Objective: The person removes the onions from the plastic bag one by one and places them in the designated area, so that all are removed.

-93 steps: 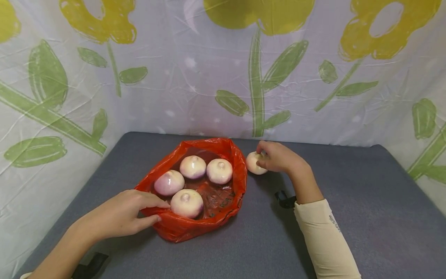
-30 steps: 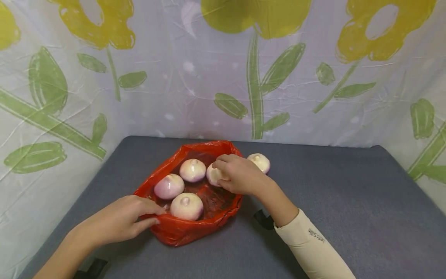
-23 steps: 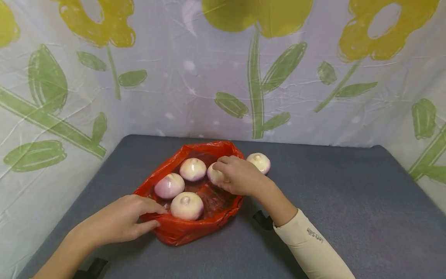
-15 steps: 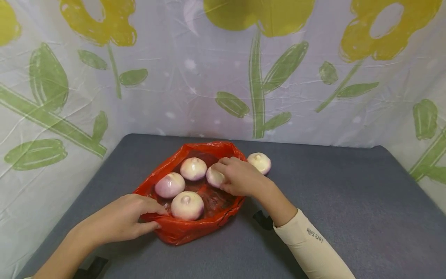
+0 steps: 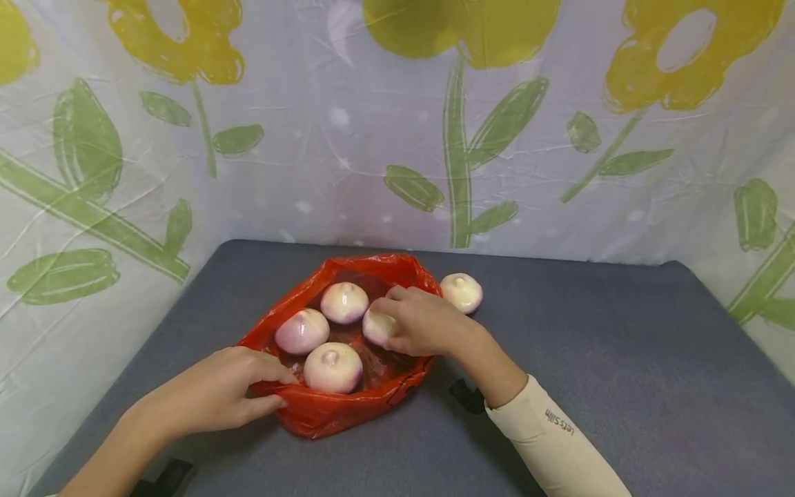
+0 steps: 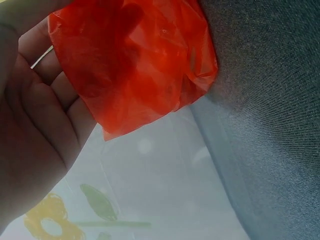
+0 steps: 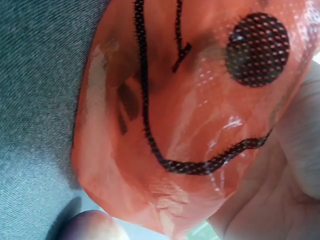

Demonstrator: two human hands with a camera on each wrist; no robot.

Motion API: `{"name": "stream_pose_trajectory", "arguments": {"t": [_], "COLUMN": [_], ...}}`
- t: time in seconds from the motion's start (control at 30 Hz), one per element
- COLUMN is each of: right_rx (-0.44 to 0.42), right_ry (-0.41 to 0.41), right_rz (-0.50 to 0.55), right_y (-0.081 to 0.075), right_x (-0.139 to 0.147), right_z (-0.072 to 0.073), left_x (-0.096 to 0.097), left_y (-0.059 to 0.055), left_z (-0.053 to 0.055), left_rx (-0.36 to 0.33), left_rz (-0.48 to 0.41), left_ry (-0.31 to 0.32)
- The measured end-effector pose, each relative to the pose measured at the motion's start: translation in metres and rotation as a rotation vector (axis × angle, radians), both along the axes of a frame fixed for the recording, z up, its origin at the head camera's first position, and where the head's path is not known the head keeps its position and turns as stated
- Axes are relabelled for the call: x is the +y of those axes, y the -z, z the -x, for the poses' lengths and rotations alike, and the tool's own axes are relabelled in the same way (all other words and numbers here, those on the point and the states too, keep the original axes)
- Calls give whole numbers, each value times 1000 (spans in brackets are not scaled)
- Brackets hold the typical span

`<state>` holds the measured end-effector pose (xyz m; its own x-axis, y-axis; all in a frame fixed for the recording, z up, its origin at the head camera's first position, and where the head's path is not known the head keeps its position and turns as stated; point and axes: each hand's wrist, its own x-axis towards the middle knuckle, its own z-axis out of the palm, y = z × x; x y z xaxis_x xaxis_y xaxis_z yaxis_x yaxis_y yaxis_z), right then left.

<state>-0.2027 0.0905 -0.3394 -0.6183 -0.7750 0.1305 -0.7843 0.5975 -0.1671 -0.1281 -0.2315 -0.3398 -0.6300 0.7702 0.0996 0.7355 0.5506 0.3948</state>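
Note:
An open red plastic bag stands on the table with its rim spread wide. At its near left rim my left hand pinches the plastic, thumb outside and fingers inside; the left wrist view shows the red film between them. My right hand reaches over the right rim and grips an onion, partly hidden by the fingers. Three other pale purple-white onions lie in the bag: a back one, a left one and a front one. Outside, at the right, rests another onion.
A dark grey cloth-covered table extends on both sides of the bag. Behind it hangs a pale curtain with yellow flowers, also along the left side. The bag's right wall bears black print.
My right hand has let go of the onion outside the bag, moved left over the rim and taken hold of one inside. That onion has lately shifted slightly left. My left hand stays at the rim.

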Motion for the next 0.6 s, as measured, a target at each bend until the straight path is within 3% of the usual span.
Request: {"name": "stream_pose_trajectory", "arguments": {"t": [0.27, 0.6], "right_rx": [-146, -248], "right_ry": [1, 11], "right_rz": [-13, -35], "right_y": [-4, -4], "right_x": [-1, -2], "right_z": [-4, -4], "left_x": [-1, -1], "left_y": [0, 1], "left_z": [0, 0], "left_rx": [-19, -21], "left_rz": [-5, -5], "left_ry": [-3, -7]}}
